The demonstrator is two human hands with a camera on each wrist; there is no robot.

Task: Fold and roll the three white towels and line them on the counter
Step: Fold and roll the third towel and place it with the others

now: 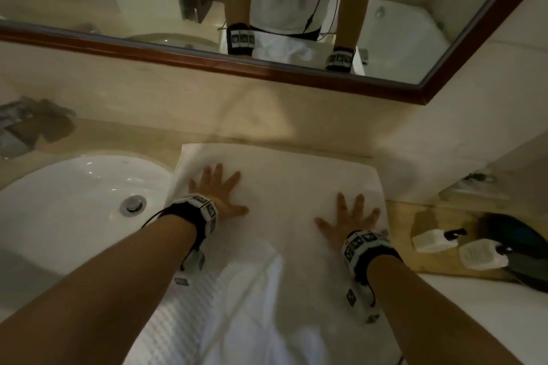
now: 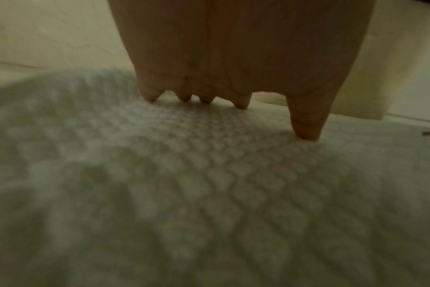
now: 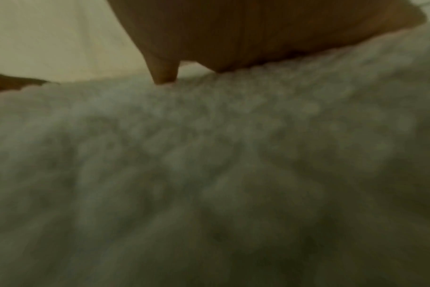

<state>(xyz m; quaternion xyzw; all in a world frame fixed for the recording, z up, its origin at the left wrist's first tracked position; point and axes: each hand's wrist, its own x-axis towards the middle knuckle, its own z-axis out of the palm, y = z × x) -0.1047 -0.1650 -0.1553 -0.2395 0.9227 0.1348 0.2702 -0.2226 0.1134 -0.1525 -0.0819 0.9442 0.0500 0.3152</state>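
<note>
A white waffle-weave towel (image 1: 284,187) lies spread flat on the beige counter (image 1: 207,133), its near part hanging over the front edge toward me. My left hand (image 1: 218,190) presses flat on its left part with fingers spread. My right hand (image 1: 348,218) presses flat on its right part, fingers spread too. The left wrist view has the left hand (image 2: 233,81) with fingertips on the towel (image 2: 209,184). In the right wrist view the palm of the right hand (image 3: 270,38) lies on the blurred towel (image 3: 209,165). I see no other towels.
A white sink (image 1: 77,210) with a metal drain (image 1: 132,205) sits left of the towel. Two small white bottles (image 1: 436,241) and a dark object (image 1: 516,246) lie at the right. A wood-framed mirror (image 1: 267,68) hangs above the counter. A grey cloth (image 1: 26,124) lies far left.
</note>
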